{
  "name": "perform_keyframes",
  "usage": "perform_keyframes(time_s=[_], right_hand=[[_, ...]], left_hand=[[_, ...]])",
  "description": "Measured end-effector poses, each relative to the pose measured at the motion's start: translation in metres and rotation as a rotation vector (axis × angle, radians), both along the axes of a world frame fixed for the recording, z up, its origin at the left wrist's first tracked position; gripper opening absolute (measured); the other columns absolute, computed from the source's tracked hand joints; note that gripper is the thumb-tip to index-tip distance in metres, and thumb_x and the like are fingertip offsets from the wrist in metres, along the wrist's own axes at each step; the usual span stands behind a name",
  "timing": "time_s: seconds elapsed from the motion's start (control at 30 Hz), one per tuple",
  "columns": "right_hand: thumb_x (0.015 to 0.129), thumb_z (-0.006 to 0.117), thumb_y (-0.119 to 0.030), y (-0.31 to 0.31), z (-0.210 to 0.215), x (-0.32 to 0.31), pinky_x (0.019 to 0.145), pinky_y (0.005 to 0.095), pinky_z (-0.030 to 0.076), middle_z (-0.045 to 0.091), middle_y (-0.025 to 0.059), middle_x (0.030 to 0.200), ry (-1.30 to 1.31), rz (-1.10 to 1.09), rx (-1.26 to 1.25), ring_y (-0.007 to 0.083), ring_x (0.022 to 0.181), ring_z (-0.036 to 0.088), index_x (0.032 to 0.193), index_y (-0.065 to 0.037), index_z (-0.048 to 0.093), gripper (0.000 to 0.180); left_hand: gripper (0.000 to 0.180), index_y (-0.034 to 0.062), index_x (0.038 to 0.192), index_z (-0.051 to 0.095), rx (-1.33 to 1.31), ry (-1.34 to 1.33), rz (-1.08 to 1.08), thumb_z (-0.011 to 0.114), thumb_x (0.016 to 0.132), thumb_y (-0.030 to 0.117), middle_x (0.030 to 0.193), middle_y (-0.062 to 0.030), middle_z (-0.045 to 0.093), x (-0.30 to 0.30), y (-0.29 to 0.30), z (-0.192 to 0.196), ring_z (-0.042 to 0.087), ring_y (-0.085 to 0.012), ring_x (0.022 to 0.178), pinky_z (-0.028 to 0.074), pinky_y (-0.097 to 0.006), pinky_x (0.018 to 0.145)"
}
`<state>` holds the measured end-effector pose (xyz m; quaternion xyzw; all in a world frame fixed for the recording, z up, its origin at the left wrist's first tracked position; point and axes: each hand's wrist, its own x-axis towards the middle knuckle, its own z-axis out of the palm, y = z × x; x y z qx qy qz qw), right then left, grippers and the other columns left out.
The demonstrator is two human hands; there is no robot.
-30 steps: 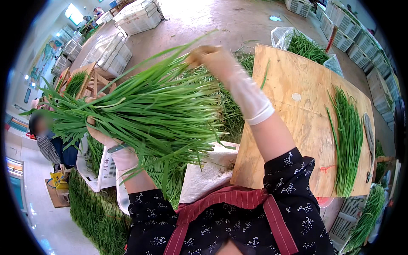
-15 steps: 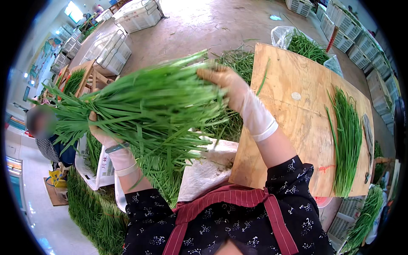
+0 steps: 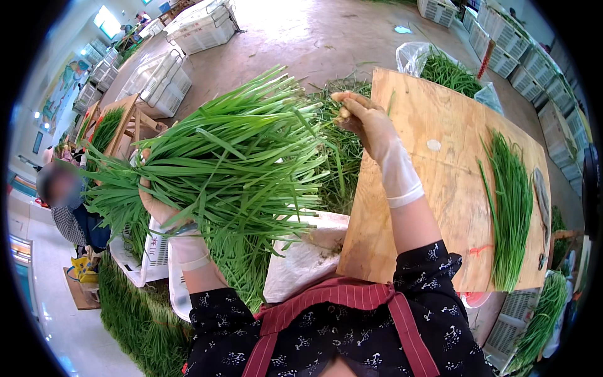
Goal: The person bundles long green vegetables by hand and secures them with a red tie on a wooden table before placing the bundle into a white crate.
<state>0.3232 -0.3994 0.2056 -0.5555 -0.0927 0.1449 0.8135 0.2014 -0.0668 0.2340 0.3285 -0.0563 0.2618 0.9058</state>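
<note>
Head-worn fisheye, close, looking down

Left hand [image 3: 160,210]: palm and fingers mostly hidden under bunch of green chives [image 3: 220,163]. Person left of the bunch: face blurred. Right hand's [image 3: 367,122] pinched item too small to tell.

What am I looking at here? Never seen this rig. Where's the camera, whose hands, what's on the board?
There is no machine: a person works with two gloved hands. The single picture comes from a fisheye camera worn on the head, looking down, so straight edges bend near the rim and the forearms enter from below.

The left hand grips a big bunch of long green leaves, like chives, held across the body. The right hand is raised beside the bunch's pale cut ends, its fingers pinching something small that I cannot make out.

On the right, a plywood board carries a smaller bundle of the same greens. More greens lie heaped under the bunch, with white plastic crates on the floor beyond.
</note>
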Motion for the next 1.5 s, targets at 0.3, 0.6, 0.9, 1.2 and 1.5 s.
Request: perform_keyframes(time_s=[0.3,0.6,0.9,1.2,1.5], right_hand=[[0.070,0.071,-0.040,0.038,0.035,-0.008,0.085,0.0281,0.043,0.054,0.0149,0.115,-0.483,0.185,-0.902,0.0187,0.097,0.056,0.120,0.002,0.047,0.070],[0.070,0.070,-0.045,0.058,0.014,0.000,0.088,0.0299,0.041,0.061,0.0116,0.105,-0.307,0.559,-0.472,0.0197,0.097,0.056,0.111,-0.008,0.058,0.057],[0.080,0.064,-0.017,0.072,0.016,-0.033,0.082,0.0271,0.042,0.062,0.0039,0.099,-0.205,0.346,-0.169,0.0117,0.091,0.054,0.107,-0.003,0.058,0.031],[0.084,0.060,-0.029,0.020,-0.008,-0.039,0.072,0.0233,0.047,0.060,0.0113,0.101,0.097,0.129,-0.049,0.0156,0.084,0.059,0.124,0.004,0.039,0.056],[0.082,0.063,-0.021,-0.027,-0.037,-0.023,0.059,0.0198,0.046,0.063,0.0050,0.087,0.022,0.158,0.055,0.0075,0.064,0.056,0.104,0.000,0.055,0.031]], left_hand=[[0.045,0.0077,0.125,0.046,0.095,-0.185,-0.201,0.039,0.085,0.026,0.123,-0.0093,0.050,0.000,-0.006,-0.002,0.046,-0.0247,0.114,0.036,-0.042,0.098],[0.046,0.0080,0.124,0.046,0.023,-0.164,-0.118,0.045,0.082,0.025,0.125,-0.0091,0.048,0.001,0.000,-0.003,0.044,-0.0251,0.115,0.034,-0.045,0.098],[0.040,0.0073,0.119,0.048,0.034,-0.267,-0.233,0.043,0.084,0.026,0.118,-0.0068,0.052,0.009,-0.012,-0.003,0.047,-0.0239,0.111,0.036,-0.041,0.097],[0.036,0.0068,0.110,0.053,-0.024,-0.004,0.029,0.047,0.082,0.028,0.111,-0.0092,0.055,0.009,-0.005,-0.009,0.054,-0.0242,0.100,0.044,-0.041,0.088],[0.029,0.0045,0.106,0.054,0.019,-0.016,-0.010,0.046,0.082,0.019,0.102,-0.0086,0.058,0.016,-0.003,-0.019,0.056,-0.0233,0.094,0.047,-0.039,0.083]])
